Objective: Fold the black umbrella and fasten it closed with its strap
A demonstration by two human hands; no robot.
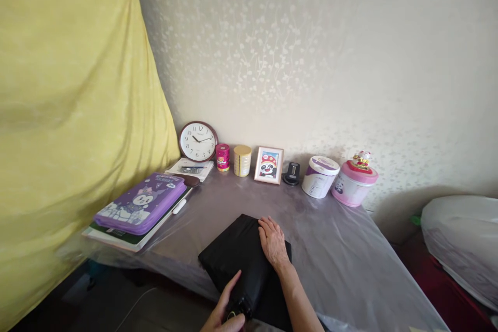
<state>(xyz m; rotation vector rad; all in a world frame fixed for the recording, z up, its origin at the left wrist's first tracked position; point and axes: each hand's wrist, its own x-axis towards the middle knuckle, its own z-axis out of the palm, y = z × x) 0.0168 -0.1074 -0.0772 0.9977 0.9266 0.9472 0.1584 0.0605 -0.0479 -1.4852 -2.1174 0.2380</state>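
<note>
A black folding umbrella [241, 251] lies collapsed near the table's front edge, its loose fabric spread to both sides. At its near end, my left hand [225, 311] is closed round the dark handle, with the index finger stretched along the fabric. A thin light loop shows by that hand's fingers. My right hand [273, 244] lies flat on the fabric's right part, fingers extended and pressed down on it. Part of the handle is hidden by my left hand.
At left, a purple zip case [143, 202] lies on books beside a yellow curtain [78, 88]. Along the wall stand a clock [198, 141], a pink tin [222, 157], a yellow tin [242, 161], a panda picture frame [268, 165], a black stand [291, 174] and two tubs [320, 177].
</note>
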